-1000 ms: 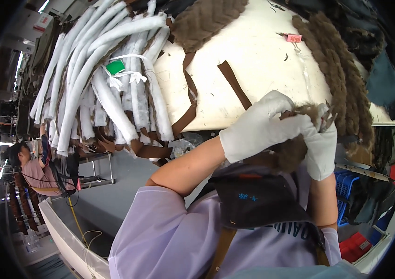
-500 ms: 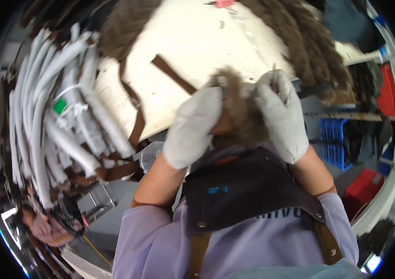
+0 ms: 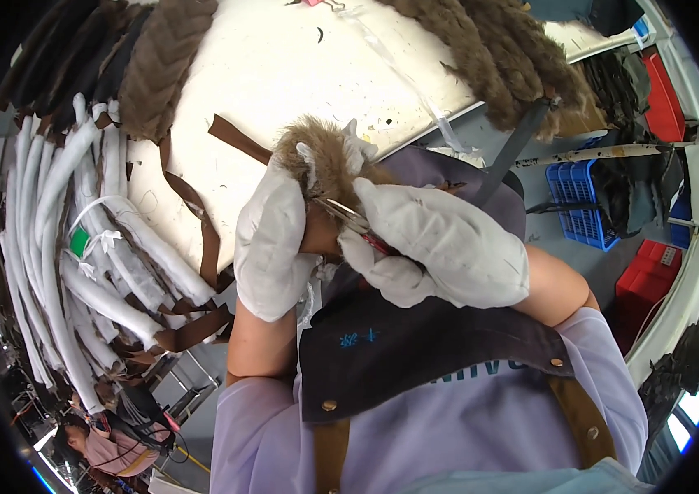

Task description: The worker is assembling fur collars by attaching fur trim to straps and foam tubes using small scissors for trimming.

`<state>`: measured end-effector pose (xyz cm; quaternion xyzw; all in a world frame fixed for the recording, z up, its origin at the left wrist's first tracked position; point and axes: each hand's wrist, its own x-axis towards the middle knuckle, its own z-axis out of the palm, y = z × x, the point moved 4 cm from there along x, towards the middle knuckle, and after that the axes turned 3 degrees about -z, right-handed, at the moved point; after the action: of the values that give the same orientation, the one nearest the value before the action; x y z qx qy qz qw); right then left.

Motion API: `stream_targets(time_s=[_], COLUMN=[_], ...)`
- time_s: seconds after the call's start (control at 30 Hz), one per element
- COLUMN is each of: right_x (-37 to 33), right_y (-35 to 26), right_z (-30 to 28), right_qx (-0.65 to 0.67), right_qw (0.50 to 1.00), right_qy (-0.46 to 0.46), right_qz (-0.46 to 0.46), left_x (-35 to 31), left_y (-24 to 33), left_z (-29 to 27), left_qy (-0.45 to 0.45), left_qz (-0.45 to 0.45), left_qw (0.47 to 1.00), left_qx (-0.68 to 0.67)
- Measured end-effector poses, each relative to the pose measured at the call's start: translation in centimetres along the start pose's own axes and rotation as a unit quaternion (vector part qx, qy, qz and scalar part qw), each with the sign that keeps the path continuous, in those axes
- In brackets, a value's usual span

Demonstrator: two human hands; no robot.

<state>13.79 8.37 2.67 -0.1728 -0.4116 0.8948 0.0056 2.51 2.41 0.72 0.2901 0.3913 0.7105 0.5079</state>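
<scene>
My left hand point(image 3: 270, 245), in a white glove, grips a tuft-like piece of brown fur point(image 3: 326, 155) in front of my chest. A brown fabric strip point(image 3: 237, 137) sticks out beyond that hand over the table. In the fingers of my white-gloved right hand point(image 3: 440, 247) are small scissors point(image 3: 346, 216) with metal blades and a bit of red at the handle. Their tips lie against the near side of the fur. White material pokes out at the fur's far right side, and the gloves hide part of the piece.
White padded rolls point(image 3: 61, 239) with brown strips hang over the left side of the pale table point(image 3: 284, 66). Brown fur pieces point(image 3: 502, 58) lie at the far right, another point(image 3: 167, 66) at the far left. A blue crate point(image 3: 577, 206) and red bin point(image 3: 647, 280) stand right. Someone sits lower left.
Both hands and the fur have shifted left. My right hand has turned inward, bringing the scissors against the fur; earlier its fingers pointed up, at the fur's right side.
</scene>
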Motion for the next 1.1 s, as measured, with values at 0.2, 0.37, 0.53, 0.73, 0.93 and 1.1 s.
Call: stream_targets(time_s=[0.2, 0.37, 0.53, 0.73, 0.93, 1.1], right_x=[0.1, 0.3, 1.1, 2.9, 2.7, 5.0], right_y=[-0.2, 0.1, 0.1, 0.6, -2.9, -2.3], right_z=[0.3, -0.2, -0.4, -1.6, -3.8, -3.3], right_qx=[0.008, 0.036, 0.029, 0.039, -0.182, -0.114], right_qw=[0.999, 0.997, 0.996, 0.996, 0.943, 0.970], right_qy=[0.023, 0.034, 0.060, 0.073, 0.170, 0.117], right_qz=[0.033, 0.055, 0.057, -0.017, -0.223, -0.178], left_x=[0.1, 0.4, 0.7, 1.4, 1.7, 3.1], left_y=[0.2, 0.0, -0.6, -0.9, -0.3, 0.8], left_z=[0.0, 0.2, 0.4, -1.4, -2.3, -0.4], left_qy=[0.009, 0.018, 0.009, 0.099, 0.061, -0.012], left_qz=[0.002, 0.000, -0.020, -0.037, -0.018, 0.038], left_qw=[1.000, 0.998, 1.000, 0.949, 0.997, 0.977], left_qx=[0.012, 0.055, 0.006, 0.296, 0.046, 0.210])
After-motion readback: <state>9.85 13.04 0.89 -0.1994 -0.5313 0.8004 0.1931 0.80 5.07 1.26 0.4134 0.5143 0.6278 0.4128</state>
